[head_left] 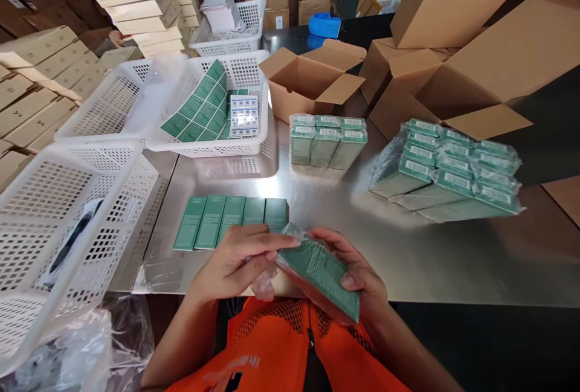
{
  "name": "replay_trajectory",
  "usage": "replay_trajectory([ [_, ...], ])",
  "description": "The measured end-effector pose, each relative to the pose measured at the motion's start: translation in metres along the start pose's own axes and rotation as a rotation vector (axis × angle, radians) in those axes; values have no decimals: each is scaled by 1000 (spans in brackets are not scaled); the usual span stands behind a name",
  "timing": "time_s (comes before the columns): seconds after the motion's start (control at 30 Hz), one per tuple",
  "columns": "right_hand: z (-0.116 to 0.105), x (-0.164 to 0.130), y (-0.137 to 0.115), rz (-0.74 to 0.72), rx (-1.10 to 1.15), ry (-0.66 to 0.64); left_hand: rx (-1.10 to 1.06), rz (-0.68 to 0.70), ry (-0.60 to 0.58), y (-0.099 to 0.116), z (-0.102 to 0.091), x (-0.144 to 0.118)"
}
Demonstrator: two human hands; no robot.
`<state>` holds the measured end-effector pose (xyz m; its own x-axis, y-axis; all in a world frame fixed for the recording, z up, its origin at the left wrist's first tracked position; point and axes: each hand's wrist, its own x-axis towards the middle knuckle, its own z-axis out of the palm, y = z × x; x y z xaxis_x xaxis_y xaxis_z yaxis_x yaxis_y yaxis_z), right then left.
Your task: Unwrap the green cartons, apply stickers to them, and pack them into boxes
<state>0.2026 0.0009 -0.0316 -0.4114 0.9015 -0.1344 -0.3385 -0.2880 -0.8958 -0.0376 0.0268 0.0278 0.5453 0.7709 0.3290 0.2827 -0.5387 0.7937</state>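
Low over the table's near edge, my right hand is closed around a small green box, which is tilted and covered in clear film. My left hand pinches the crumpled clear plastic wrap at the box's left end, its index finger lying along the top of that end. Just beyond my left hand, several unwrapped green boxes lie side by side in a row. Farther off stands a film-wrapped bundle of green boxes, with a larger wrapped stack to its right.
At the back left, a white basket holds green label sheets and a white sticker sheet. Another white basket stands near left. Open cardboard cartons line the back right. Beige boxes are stacked far left.
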Motion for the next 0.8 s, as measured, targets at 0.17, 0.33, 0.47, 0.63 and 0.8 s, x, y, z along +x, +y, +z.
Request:
replay_trajectory([
  [0.17,4,-6,6,-111,-53,160,292,214,132,2,11,1],
  [0.33,14,-8,1,-146,32,146,591,438,324,1,34,0],
  [0.47,9,-5,-8,-73,65,-60,393,342,297,1,43,-7],
  [0.63,3,-1,-14,-205,-96,18,130,151,478,3,47,-16],
  [0.8,12,-4,-10,-307,-193,150,175,280,704,8,50,-5],
])
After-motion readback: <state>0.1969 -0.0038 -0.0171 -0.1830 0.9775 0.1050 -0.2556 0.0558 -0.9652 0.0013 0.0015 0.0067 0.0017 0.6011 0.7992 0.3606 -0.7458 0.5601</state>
